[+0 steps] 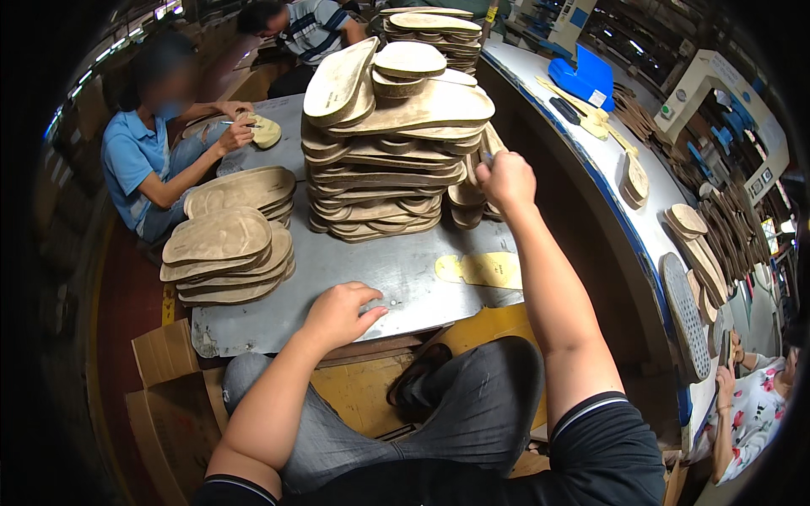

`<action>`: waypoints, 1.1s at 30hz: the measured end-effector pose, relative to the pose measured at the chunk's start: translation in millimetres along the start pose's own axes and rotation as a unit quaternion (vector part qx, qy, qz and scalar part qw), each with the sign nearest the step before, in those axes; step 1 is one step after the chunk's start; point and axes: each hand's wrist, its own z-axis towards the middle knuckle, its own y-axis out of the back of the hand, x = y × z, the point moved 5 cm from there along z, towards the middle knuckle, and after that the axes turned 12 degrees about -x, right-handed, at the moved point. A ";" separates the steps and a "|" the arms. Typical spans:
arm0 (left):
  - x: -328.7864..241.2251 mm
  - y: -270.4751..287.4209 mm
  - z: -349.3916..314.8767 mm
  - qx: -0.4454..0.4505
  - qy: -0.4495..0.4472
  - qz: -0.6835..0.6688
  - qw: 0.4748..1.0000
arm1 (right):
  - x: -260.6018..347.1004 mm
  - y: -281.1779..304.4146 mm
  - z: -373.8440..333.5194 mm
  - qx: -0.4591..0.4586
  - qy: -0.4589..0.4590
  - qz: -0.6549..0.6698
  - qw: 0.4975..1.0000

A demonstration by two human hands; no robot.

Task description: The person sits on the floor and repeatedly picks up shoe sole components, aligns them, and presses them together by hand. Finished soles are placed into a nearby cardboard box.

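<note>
My left hand (342, 314) rests over the near edge of the grey metal table (380, 278), fingers apart and nothing in them. At the right side of a tall stack of tan shoe insoles (388, 164), my right hand (509, 181) is closed, its knuckles toward me. A small bluish bit shows by its fingers, but what it grips is hidden. Beside that hand a few more insoles (466, 202) lean or stand against the stack. A yellow sole-shaped template (485, 270) lies flat on the table, nearer to me.
Lower insole piles (224, 240) stand on the left of the table. Beyond them a co-worker in a blue shirt (139, 156) marks a yellow piece. On the right runs a long white bench (591, 143) with insoles and a blue tray (582, 78). Cardboard boxes (173, 413) sit lower left.
</note>
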 end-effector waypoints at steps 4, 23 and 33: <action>-4.6 -3.3 -3.3 0.007 -0.012 -0.015 1.000 | -44.2 44.4 -18.8 -0.180 -0.130 0.095 0.970; -6.2 -25.1 -49.3 -0.080 0.391 -0.501 0.768 | 92.3 123.8 -299.9 0.213 0.195 0.514 0.807; -14.8 11.8 -1.3 0.048 -0.054 0.208 0.975 | -160.8 -17.0 -199.4 0.239 -0.278 -0.067 0.928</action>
